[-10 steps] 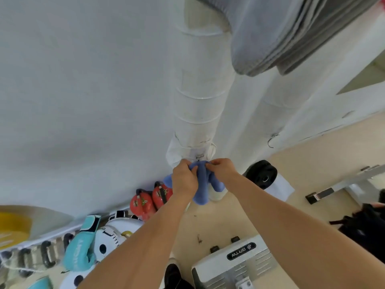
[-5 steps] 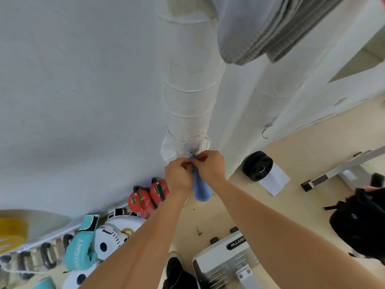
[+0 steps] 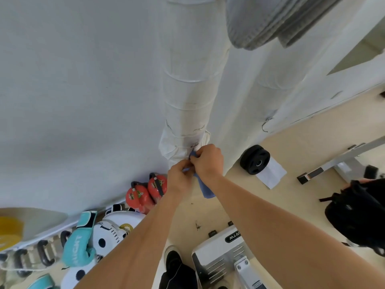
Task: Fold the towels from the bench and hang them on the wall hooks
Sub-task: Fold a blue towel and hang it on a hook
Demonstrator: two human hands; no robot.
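A small blue towel (image 3: 205, 187) hangs in a narrow strip below my two hands, close to the white wrapped pipe (image 3: 190, 84) on the wall. My left hand (image 3: 180, 179) pinches its upper edge from the left. My right hand (image 3: 207, 160) grips the bunched top, fingers curled round it, right against the pipe's lower wrapping. Grey towels (image 3: 264, 19) hang folded from above at the top right. A bare wire hook (image 3: 265, 125) sticks out of the wall to the right. Most of the blue towel's top is hidden inside my fists.
Two red kettlebells (image 3: 145, 192) stand by the wall below my hands. Teal boxing gloves (image 3: 78, 245) and white gear lie at the lower left. A black weight plate (image 3: 254, 159), a white machine base (image 3: 223, 257), a bench frame (image 3: 341, 161) and a black bag (image 3: 358, 213) occupy the floor.
The towel has been gathered from a spread bunch into a narrow hanging strip. Both hands have drawn together and moved up closer to the pipe's lower wrapping.
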